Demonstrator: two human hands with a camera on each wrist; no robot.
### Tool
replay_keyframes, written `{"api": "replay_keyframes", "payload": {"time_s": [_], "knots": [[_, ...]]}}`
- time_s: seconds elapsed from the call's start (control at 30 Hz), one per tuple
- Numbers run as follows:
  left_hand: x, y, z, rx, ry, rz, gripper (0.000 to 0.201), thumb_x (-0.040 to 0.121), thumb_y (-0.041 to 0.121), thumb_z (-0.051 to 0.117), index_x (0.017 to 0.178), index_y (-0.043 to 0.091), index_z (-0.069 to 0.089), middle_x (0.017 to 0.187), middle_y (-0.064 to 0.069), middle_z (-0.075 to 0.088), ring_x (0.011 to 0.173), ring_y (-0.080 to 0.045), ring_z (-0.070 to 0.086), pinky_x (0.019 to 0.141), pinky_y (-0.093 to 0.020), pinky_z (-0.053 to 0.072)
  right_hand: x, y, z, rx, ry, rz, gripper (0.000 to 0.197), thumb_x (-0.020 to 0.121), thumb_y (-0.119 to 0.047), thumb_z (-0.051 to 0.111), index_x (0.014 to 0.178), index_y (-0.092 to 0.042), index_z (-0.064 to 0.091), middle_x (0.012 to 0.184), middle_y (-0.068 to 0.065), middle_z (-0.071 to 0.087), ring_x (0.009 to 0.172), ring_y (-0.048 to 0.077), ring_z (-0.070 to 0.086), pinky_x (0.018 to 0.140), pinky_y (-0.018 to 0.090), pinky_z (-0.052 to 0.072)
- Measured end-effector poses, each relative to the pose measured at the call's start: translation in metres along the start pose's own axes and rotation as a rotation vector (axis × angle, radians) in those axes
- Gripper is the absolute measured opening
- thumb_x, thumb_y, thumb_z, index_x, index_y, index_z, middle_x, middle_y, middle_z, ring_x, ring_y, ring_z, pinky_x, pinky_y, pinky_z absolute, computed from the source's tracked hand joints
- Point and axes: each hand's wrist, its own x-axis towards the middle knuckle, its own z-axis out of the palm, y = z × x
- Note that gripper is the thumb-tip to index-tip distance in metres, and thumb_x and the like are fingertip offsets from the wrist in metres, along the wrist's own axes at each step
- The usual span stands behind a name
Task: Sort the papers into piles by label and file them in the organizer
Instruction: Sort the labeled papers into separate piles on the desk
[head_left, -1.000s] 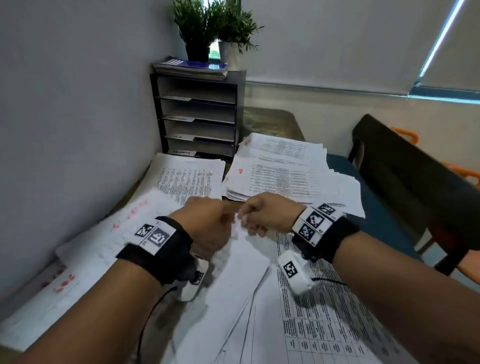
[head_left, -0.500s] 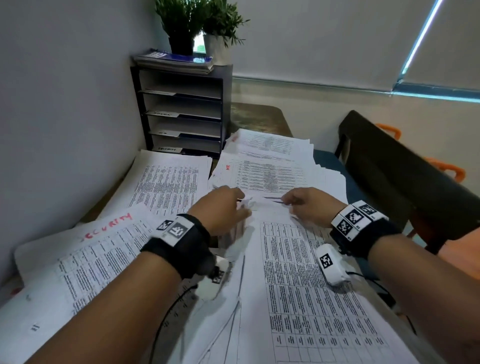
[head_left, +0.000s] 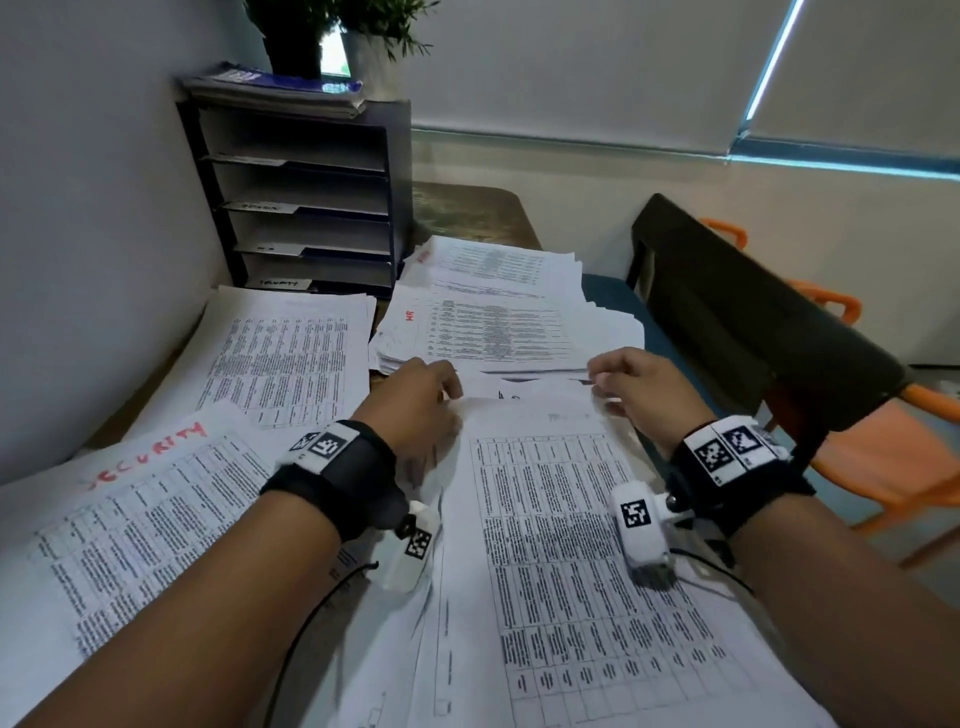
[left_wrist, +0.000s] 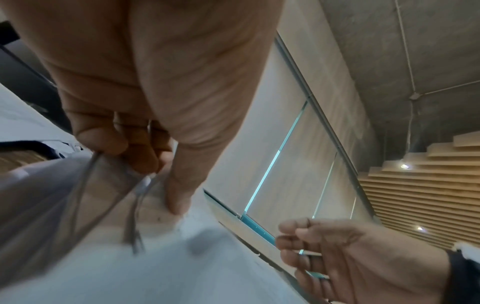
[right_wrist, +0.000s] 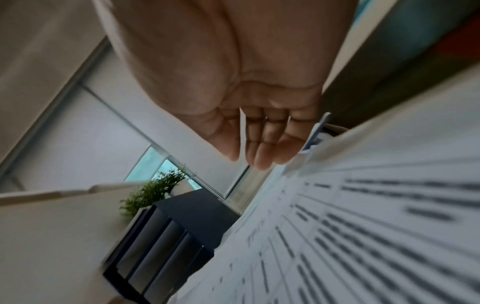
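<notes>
The desk (head_left: 470, 215) is standing against a grey wall and is carrying several spreads of printed papers. The working sheet (head_left: 566, 519), a printed table, is lying nearest the person, on top of a loose fan of other sheets. The left hand (head_left: 415, 400) is pinching the far left corner of that fan, with thumb and curled fingers (left_wrist: 135, 152) closing on several sheet edges. The right hand (head_left: 641, 387) is hanging over the far right corner with relaxed fingers (right_wrist: 262, 148), holding nothing.

Risks from here:
- The left hand is likely gripping more than one sheet, so a lift could carry mixed labels into one pile.
- A one-corner lift could crease or tear the paper.
- Sheets are overhanging the near edge and could slide off.
- The HR pile (head_left: 488, 327) and the SECURITY pile (head_left: 140, 509) are lying close by, so a careless drop could blend them.

The organizer (head_left: 306, 202) is standing at the far left, with labelled slots.
</notes>
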Motion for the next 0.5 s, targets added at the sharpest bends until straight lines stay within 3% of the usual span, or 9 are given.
{"api": "replay_keyframes", "payload": {"time_s": [0.07, 0.13, 0.3, 0.37, 0.43, 0.5], "knots": [[-0.002, 0.002, -0.001, -0.051, 0.040, 0.037, 0.012, 0.087, 0.015, 0.068, 0.088, 0.023, 0.059, 0.091, 0.005, 0.059, 0.085, -0.018, 0.056, 0.065, -0.028, 0.037, -0.007, 0.010, -0.005, 0.049, 0.001, 0.065, 0.014, 0.090, -0.005, 0.061, 0.096, -0.015, 0.068, 0.089, 0.007, 0.067, 0.079, 0.020, 0.059, 0.070, 0.031, 0.050], [-0.003, 0.004, -0.001, -0.126, 0.060, 0.059, 0.012, 0.088, 0.013, 0.068, 0.084, 0.021, 0.060, 0.087, 0.006, 0.063, 0.081, -0.016, 0.057, 0.062, -0.026, 0.039, -0.011, 0.018, -0.011, 0.074, 0.024, 0.093, 0.014, 0.085, -0.016, 0.067, 0.098, -0.021, 0.067, 0.095, 0.003, 0.068, 0.082, 0.018, 0.060, 0.078, 0.036, 0.051], [-0.009, 0.009, -0.005, -0.351, 0.058, 0.109, 0.011, 0.094, 0.020, 0.068, 0.091, 0.016, 0.058, 0.082, 0.002, 0.065, 0.069, -0.011, 0.054, 0.064, -0.029, 0.042, -0.028, 0.021, -0.025, 0.050, 0.021, 0.096, 0.040, 0.076, -0.034, 0.077, 0.111, -0.024, 0.061, 0.114, -0.003, 0.067, 0.107, 0.016, 0.066, 0.095, 0.037, 0.052], [-0.011, 0.013, -0.007, -0.451, 0.076, 0.112, 0.016, 0.094, 0.022, 0.068, 0.090, 0.016, 0.055, 0.075, -0.003, 0.060, 0.062, -0.012, 0.051, 0.060, -0.030, 0.042, -0.038, 0.019, -0.030, 0.107, -0.026, 0.105, 0.037, 0.081, -0.023, 0.077, 0.114, -0.018, 0.061, 0.111, -0.001, 0.072, 0.105, 0.021, 0.069, 0.093, 0.039, 0.054], [-0.012, 0.017, -0.006, -0.610, 0.107, 0.089, 0.018, 0.092, 0.020, 0.071, 0.091, 0.015, 0.054, 0.080, -0.015, 0.063, 0.068, -0.017, 0.057, 0.063, -0.033, 0.046, -0.048, 0.020, -0.034, 0.205, -0.064, 0.108, 0.037, 0.087, -0.005, 0.070, 0.122, -0.008, 0.057, 0.111, 0.007, 0.074, 0.101, 0.024, 0.072, 0.087, 0.041, 0.058], [-0.014, 0.019, -0.004, -0.801, 0.131, 0.035, 0.019, 0.090, 0.018, 0.074, 0.097, 0.015, 0.057, 0.089, -0.016, 0.068, 0.075, -0.020, 0.063, 0.068, -0.036, 0.049, -0.058, 0.019, -0.037, 0.270, -0.092, 0.119, 0.036, 0.089, 0.001, 0.066, 0.123, -0.003, 0.056, 0.111, 0.012, 0.074, 0.096, 0.023, 0.073, 0.076, 0.032, 0.060]]}}
